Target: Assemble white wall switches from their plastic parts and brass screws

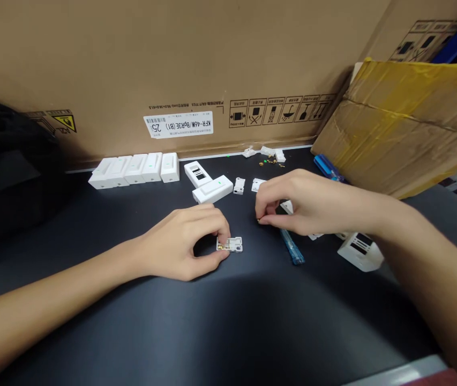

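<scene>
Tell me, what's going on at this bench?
One person is working with bare hands at a dark bench top. Their left hand grips a small white plastic part with gold-coloured metal in it, and their right hand pinches a tiny gold-coloured piece. Farther back, white plastic housings stand in a row in front of a cardboard carton, and small gold-coloured bits lie loose nearby.
</scene>
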A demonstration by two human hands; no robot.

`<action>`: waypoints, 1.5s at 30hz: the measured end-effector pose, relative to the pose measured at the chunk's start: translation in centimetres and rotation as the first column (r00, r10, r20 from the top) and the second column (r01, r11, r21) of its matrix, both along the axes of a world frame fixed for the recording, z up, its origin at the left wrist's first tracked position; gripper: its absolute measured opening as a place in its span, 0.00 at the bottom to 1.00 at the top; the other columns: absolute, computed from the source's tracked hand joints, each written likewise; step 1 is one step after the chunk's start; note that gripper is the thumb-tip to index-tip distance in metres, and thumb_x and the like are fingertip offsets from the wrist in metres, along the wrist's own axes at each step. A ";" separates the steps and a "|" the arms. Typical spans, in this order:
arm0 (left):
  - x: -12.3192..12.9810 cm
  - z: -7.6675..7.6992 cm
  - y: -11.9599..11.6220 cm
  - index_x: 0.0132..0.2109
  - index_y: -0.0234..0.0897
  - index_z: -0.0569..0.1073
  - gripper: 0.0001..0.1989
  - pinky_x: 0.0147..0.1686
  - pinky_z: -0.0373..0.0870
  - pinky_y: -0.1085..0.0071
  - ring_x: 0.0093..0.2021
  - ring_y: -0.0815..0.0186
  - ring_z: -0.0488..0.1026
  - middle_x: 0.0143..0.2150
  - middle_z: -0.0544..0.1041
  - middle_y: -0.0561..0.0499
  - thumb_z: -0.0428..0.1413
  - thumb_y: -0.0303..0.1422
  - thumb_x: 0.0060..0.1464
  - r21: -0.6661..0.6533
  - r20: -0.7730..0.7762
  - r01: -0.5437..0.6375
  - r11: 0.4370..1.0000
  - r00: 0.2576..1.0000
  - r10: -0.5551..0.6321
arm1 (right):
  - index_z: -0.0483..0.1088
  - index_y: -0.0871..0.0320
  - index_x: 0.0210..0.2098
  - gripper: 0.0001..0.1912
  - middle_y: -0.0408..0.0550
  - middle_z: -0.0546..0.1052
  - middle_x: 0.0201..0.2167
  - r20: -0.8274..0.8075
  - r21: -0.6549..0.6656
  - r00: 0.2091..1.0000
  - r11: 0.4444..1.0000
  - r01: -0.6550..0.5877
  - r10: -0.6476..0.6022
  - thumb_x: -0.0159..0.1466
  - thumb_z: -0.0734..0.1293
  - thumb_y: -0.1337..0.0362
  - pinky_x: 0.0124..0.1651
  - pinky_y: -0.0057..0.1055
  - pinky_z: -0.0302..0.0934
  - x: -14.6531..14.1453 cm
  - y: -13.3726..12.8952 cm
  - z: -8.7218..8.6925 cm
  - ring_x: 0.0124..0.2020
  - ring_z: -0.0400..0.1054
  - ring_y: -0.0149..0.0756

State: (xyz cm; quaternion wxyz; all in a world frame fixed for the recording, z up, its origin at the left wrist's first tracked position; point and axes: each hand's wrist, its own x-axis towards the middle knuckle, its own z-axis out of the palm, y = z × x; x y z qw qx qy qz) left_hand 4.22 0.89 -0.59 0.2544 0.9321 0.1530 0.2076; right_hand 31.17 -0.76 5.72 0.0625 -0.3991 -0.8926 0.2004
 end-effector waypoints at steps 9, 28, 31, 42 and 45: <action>0.1 0.1 0.3 0.38 0.38 0.71 0.06 0.42 0.70 0.69 0.40 0.66 0.75 0.39 0.79 0.51 0.62 0.32 0.58 -0.059 -0.004 -0.020 0.998 1.000 0.020 | 0.79 0.55 0.41 0.12 0.40 0.82 0.36 -0.045 -0.068 0.998 0.997 -0.034 0.031 0.60 0.68 0.73 0.40 0.25 0.65 -0.5 0.0 -1.0 0.36 0.75 0.29; 0.2 0.0 0.6 0.39 0.37 0.73 0.05 0.44 0.70 0.70 0.41 0.67 0.75 0.40 0.79 0.51 0.61 0.33 0.61 -0.050 -0.014 0.017 0.999 1.000 -0.017 | 0.81 0.56 0.37 0.07 0.44 0.82 0.34 -0.142 -0.108 0.989 0.992 -0.059 0.043 0.65 0.69 0.63 0.37 0.29 0.65 -1.2 -0.3 -0.6 0.33 0.74 0.32; 0.2 -0.1 0.7 0.41 0.37 0.74 0.05 0.44 0.70 0.70 0.41 0.67 0.75 0.41 0.79 0.51 0.61 0.33 0.62 -0.041 -0.014 0.029 0.999 0.999 -0.030 | 0.81 0.56 0.38 0.07 0.43 0.81 0.33 -0.138 -0.117 0.989 0.991 -0.069 0.053 0.66 0.69 0.64 0.37 0.28 0.65 -1.7 -0.5 -0.9 0.33 0.73 0.32; -0.1 -0.2 0.8 0.46 0.38 0.78 0.06 0.48 0.72 0.70 0.45 0.66 0.76 0.44 0.80 0.49 0.60 0.33 0.64 -0.013 0.004 0.068 0.998 0.998 -0.068 | 0.79 0.57 0.34 0.05 0.42 0.79 0.29 -0.156 -0.105 0.985 0.991 -0.087 0.070 0.64 0.69 0.67 0.34 0.27 0.63 -2.5 -0.5 -1.6 0.30 0.72 0.30; 0.0 -0.3 0.8 0.46 0.38 0.79 0.06 0.48 0.72 0.70 0.45 0.66 0.76 0.45 0.80 0.49 0.60 0.33 0.64 -0.013 0.005 0.073 0.997 0.997 -0.072 | 0.79 0.57 0.35 0.05 0.42 0.79 0.30 -0.151 -0.122 0.987 0.989 -0.079 0.061 0.64 0.69 0.66 0.34 0.27 0.63 -2.6 -0.6 -1.5 0.30 0.71 0.30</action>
